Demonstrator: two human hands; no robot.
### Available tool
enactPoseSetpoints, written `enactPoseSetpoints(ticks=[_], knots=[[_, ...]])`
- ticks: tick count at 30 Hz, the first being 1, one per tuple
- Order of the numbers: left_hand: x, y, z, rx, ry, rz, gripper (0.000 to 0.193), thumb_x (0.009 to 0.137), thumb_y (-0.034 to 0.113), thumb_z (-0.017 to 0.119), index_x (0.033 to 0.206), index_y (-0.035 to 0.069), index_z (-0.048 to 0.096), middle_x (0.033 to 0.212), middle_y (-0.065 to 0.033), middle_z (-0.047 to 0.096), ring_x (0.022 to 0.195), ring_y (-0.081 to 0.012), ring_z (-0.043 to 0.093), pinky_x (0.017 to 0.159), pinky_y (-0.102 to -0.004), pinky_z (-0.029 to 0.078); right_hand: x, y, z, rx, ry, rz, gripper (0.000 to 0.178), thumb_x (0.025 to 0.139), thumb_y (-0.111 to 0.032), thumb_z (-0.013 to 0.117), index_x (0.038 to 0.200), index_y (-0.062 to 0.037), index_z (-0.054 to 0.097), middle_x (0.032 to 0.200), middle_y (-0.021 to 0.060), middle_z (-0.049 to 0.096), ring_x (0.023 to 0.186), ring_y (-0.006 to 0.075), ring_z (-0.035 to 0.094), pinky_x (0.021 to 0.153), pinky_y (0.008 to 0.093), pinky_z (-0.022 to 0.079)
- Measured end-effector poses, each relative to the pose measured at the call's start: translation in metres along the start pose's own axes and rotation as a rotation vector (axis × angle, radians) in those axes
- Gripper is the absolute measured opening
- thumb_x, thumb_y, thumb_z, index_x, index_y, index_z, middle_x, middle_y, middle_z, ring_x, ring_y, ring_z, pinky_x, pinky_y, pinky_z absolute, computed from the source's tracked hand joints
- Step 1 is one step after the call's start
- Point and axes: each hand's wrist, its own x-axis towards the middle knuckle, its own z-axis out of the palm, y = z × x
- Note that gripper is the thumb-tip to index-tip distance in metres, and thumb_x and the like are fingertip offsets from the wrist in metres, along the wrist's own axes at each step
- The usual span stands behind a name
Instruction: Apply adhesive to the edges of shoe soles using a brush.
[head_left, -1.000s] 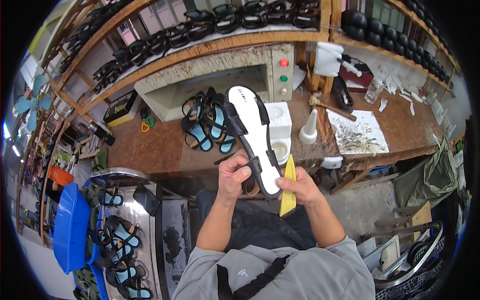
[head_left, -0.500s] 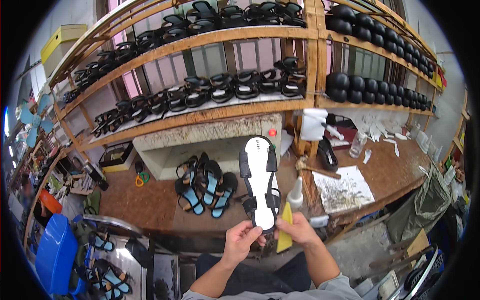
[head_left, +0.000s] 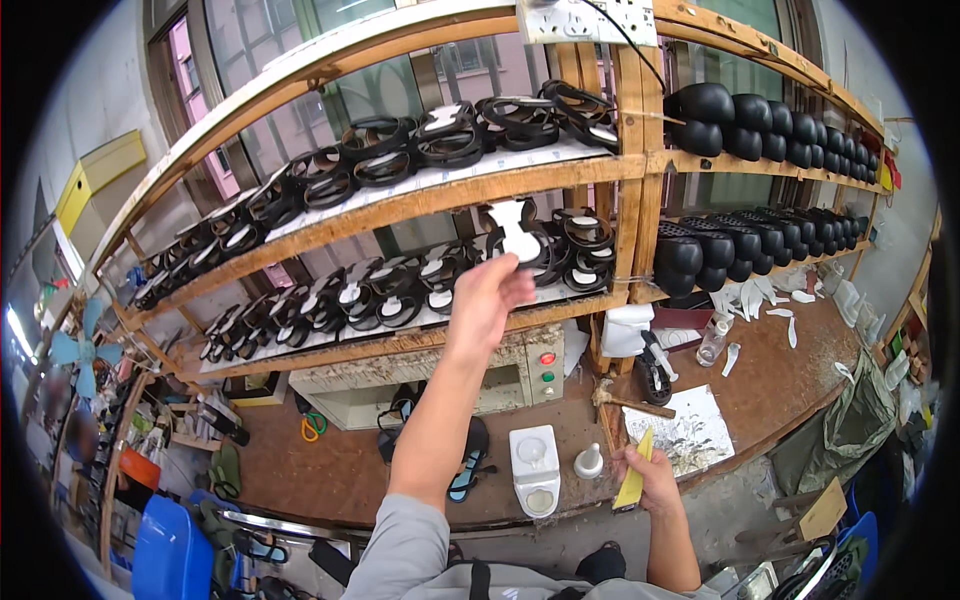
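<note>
My left hand (head_left: 488,298) is stretched up to the lower shelf, closed on the heel end of a black strappy sandal (head_left: 514,232) with a white insole. The sandal's toe points toward the back of the shelf, among the other sandals there. My right hand (head_left: 655,480) is low above the bench's front edge, closed around a flat yellow wedge-shaped piece (head_left: 633,472). Just left of it stands a white squeeze bottle (head_left: 589,461) with a nozzle. A white block-like holder (head_left: 536,470) with round recesses is on the bench between my arms.
Black sandals line the wooden shelves (head_left: 420,197); rounded black shoe forms (head_left: 700,120) fill the right side. Under them is a box with red and green buttons (head_left: 547,377). A hammer (head_left: 632,402), smeared paper (head_left: 690,435) and orange-green scissors (head_left: 313,427) lie on the bench (head_left: 290,470).
My left hand has lifted the sandal from the bench front up to the shelf. My right hand has left the sandal and moved right with the yellow piece. The view has tilted up.
</note>
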Motion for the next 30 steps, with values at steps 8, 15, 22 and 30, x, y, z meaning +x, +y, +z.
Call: enactPoseSetpoints(ticks=[8, 15, 22, 30], knots=[[0.125, -0.059, -0.014, -0.105, 0.086, -0.182, 0.016, 0.084, 0.013, 0.056, 0.089, -0.002, 0.058, 0.073, -0.0105, 0.062, 0.064, -0.0186, 0.062, 0.060, -0.0302, 0.055, -0.018, -0.026, -0.004, 0.012, 0.190, -0.065, 0.026, 0.087, -0.023, 0.059, 0.086, 0.0026, 0.062, 0.062, 0.0055, 0.058, 0.054, 0.0116, 0.054, 0.052, 0.0232, 0.042], [0.129, -0.073, -0.023, -0.107, 0.073, -0.239, 0.018, 0.084, 0.017, 0.056, 0.087, -0.001, 0.058, 0.074, -0.0115, 0.063, 0.062, -0.0186, 0.061, 0.059, -0.0307, 0.055, -0.019, -0.024, 0.005, 0.054, 0.309, -0.088, 0.025, 0.087, -0.022, 0.059, 0.087, 0.0026, 0.063, 0.060, 0.0055, 0.058, 0.052, 0.0118, 0.054, 0.052, 0.0230, 0.042], [0.123, -0.059, -0.033, -0.138, -0.003, -0.288, 0.025, 0.083, 0.023, 0.059, 0.086, -0.002, 0.059, 0.075, -0.0118, 0.063, 0.064, -0.0188, 0.062, 0.059, -0.0306, 0.055, -0.016, -0.012, 0.025, 0.072, 0.332, -0.085, 0.026, 0.088, -0.023, 0.057, 0.088, 0.0016, 0.063, 0.062, 0.0055, 0.058, 0.056, 0.0118, 0.055, 0.053, 0.0235, 0.043], [0.012, -0.018, -0.104, -0.041, -0.340, -0.354, 0.032, 0.089, 0.028, 0.055, 0.096, -0.003, 0.060, 0.080, -0.0111, 0.064, 0.064, -0.0170, 0.063, 0.057, -0.0290, 0.053, 0.001, 0.012, 0.024, 0.379, 0.457, -0.004, 0.033, 0.093, -0.034, 0.047, 0.089, -0.0035, 0.058, 0.074, 0.0055, 0.061, 0.064, 0.0156, 0.058, 0.056, 0.0275, 0.048]])
